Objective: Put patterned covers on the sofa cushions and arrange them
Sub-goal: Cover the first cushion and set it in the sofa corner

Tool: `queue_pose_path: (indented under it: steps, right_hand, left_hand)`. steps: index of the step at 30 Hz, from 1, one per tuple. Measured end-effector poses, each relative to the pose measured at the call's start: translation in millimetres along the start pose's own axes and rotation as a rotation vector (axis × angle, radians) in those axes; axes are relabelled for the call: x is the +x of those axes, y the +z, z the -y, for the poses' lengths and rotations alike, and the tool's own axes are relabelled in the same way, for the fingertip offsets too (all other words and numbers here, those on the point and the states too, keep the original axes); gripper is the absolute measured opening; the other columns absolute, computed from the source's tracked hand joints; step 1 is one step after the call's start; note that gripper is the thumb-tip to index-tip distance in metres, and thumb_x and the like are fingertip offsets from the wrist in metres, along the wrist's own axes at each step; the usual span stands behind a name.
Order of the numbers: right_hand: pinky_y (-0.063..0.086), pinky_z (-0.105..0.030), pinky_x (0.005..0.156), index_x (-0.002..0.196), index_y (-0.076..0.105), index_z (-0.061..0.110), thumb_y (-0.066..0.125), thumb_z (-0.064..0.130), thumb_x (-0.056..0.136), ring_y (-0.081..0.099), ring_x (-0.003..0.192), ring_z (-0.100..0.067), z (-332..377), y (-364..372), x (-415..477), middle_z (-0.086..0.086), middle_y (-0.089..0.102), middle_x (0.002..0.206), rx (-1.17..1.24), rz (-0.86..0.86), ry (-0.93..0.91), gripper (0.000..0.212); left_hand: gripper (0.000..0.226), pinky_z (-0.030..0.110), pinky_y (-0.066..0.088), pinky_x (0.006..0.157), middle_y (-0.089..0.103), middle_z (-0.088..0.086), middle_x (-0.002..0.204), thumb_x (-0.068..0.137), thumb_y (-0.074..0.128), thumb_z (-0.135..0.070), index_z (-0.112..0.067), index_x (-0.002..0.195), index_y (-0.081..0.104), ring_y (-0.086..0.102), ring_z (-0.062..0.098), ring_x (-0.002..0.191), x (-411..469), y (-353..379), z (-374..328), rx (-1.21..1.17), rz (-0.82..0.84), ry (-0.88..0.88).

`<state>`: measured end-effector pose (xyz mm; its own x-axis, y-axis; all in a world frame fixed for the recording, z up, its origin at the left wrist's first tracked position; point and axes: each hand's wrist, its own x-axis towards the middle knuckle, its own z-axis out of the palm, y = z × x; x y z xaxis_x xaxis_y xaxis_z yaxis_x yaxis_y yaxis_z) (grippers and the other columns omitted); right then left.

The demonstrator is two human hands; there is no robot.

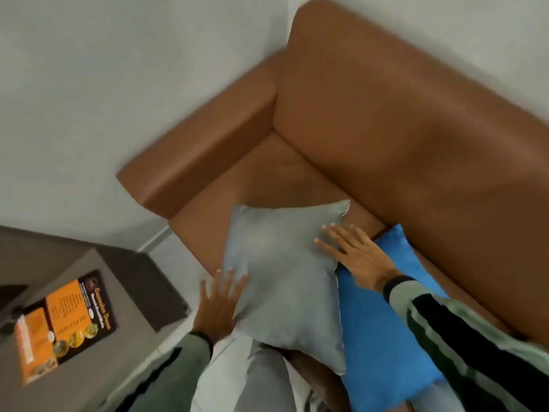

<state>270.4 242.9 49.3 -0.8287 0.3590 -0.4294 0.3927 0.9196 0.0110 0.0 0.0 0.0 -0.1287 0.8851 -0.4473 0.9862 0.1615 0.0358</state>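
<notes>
A plain grey cushion (pixel 285 272) lies on the seat of the brown leather sofa (pixel 401 120), near its left arm. Under its right edge lies a bright blue cushion (pixel 383 331). My left hand (pixel 218 304) rests flat, fingers spread, against the grey cushion's lower left edge. My right hand (pixel 353 257) lies flat with fingers spread on the cushion's right side, partly over the blue one. Neither hand grips anything. No patterned cover shows in this blurred view.
A grey side table (pixel 98 337) stands left of the sofa with an orange and black menu leaflet (pixel 65 325) on it. White wall and pale floor lie beyond. My knees in light trousers (pixel 252 379) press against the sofa front.
</notes>
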Motion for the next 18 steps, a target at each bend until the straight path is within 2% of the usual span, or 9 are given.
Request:
queue_pose_path:
  steps: [1, 3, 5, 7, 10, 13, 15, 17, 18]
  right_hand:
    - [0.015, -0.056, 0.117, 0.153, -0.007, 0.024, 0.069, 0.006, 0.065, 0.001, 0.149, -0.033, 2.4, 10.1, 13.4, -0.017, 0.0, 0.162, -0.026, 0.027, -0.028, 0.118]
    - [0.019, -0.06, 0.116, 0.154, 0.003, 0.02, 0.074, 0.012, 0.063, 0.011, 0.148, -0.036, 4.4, 22.6, 30.8, -0.022, 0.007, 0.161, -0.014, 0.017, -0.027, 0.116]
    - [0.022, -0.062, 0.114, 0.154, 0.01, 0.018, 0.077, 0.026, 0.065, 0.019, 0.146, -0.038, 11.7, 34.8, 48.6, -0.025, 0.016, 0.159, -0.027, 0.022, 0.01, 0.112]
    - [0.023, -0.062, 0.112, 0.154, 0.012, 0.017, 0.074, 0.042, 0.069, 0.026, 0.144, -0.037, 9.4, 43.0, 62.3, -0.025, 0.025, 0.157, 0.027, 0.072, 0.071, 0.108]
    - [0.023, -0.056, 0.11, 0.154, 0.006, 0.02, 0.065, 0.056, 0.075, 0.031, 0.142, -0.03, -17.0, 44.4, 65.7, -0.015, 0.031, 0.155, 0.231, 0.11, 0.179, 0.105]
    - [0.025, -0.049, 0.108, 0.152, 0.019, 0.02, 0.07, 0.046, 0.076, 0.039, 0.136, -0.026, -40.0, 37.0, 66.6, -0.009, 0.04, 0.151, 0.531, 0.07, 0.255, 0.095]
    - [0.03, -0.05, 0.111, 0.149, 0.03, 0.02, 0.074, 0.039, 0.077, 0.044, 0.133, -0.026, -44.4, 27.3, 72.7, -0.008, 0.047, 0.147, 0.694, 0.018, 0.294, 0.087]
    - [0.034, -0.053, 0.11, 0.143, 0.043, 0.017, 0.08, 0.033, 0.074, 0.049, 0.13, -0.027, -48.8, 13.1, 79.2, -0.009, 0.054, 0.141, 0.824, -0.081, 0.323, 0.08]
    - [0.036, -0.054, 0.108, 0.138, 0.049, 0.016, 0.082, 0.03, 0.071, 0.052, 0.128, -0.028, -50.1, 6.8, 82.4, -0.01, 0.058, 0.137, 0.874, -0.144, 0.32, 0.076]
  left_hand:
    - [0.13, 0.069, 0.046, 0.094, 0.047, 0.021, 0.148, 0.066, 0.075, -0.063, -0.024, 0.153, -0.013, 0.05, 0.047, 0.129, -3.5, 21.2, 0.7, -0.029, 0.026, -0.086]
    - [0.15, 0.07, 0.034, 0.105, 0.017, 0.023, 0.161, 0.055, 0.084, -0.061, -0.025, 0.146, -0.029, 0.029, 0.048, 0.143, -12.9, 50.2, -2.9, -0.096, 0.198, -0.24]
    - [0.146, 0.068, 0.022, 0.113, -0.01, 0.022, 0.163, 0.063, 0.078, -0.064, -0.024, 0.145, -0.036, 0.007, 0.046, 0.149, -11.6, 67.2, -8.6, -0.16, 0.262, -0.319]
    - [0.131, 0.064, 0.026, 0.113, -0.005, 0.024, 0.163, 0.07, 0.072, -0.064, -0.02, 0.15, -0.023, 0.011, 0.044, 0.149, 8.1, 61.5, -12.9, -0.254, 0.244, -0.324]
    - [0.118, 0.052, 0.038, 0.107, 0.009, 0.022, 0.162, 0.074, 0.075, -0.047, -0.024, 0.15, -0.013, 0.026, 0.039, 0.145, 33.5, 30.5, -7.9, -0.455, 0.141, -0.291]
    - [0.123, 0.051, 0.042, 0.108, 0.009, 0.015, 0.164, 0.069, 0.083, -0.033, -0.029, 0.152, -0.009, 0.035, 0.039, 0.14, 56.6, 0.1, 19.1, -0.552, 0.088, -0.215]
    - [0.124, 0.052, 0.045, 0.107, 0.008, 0.01, 0.165, 0.07, 0.084, -0.029, -0.033, 0.153, -0.007, 0.044, 0.038, 0.134, 73.5, -20.0, 43.4, -0.628, 0.113, -0.128]
    - [0.118, 0.048, 0.051, 0.101, 0.022, 0.007, 0.162, 0.072, 0.082, -0.033, -0.039, 0.153, -0.003, 0.054, 0.033, 0.125, 90.2, -45.4, 62.2, -0.683, 0.163, -0.077]
    - [0.11, 0.045, 0.053, 0.099, 0.038, 0.003, 0.154, 0.072, 0.08, -0.037, -0.045, 0.151, 0.005, 0.058, 0.027, 0.119, 98.1, -57.1, 70.3, -0.717, 0.197, -0.066]
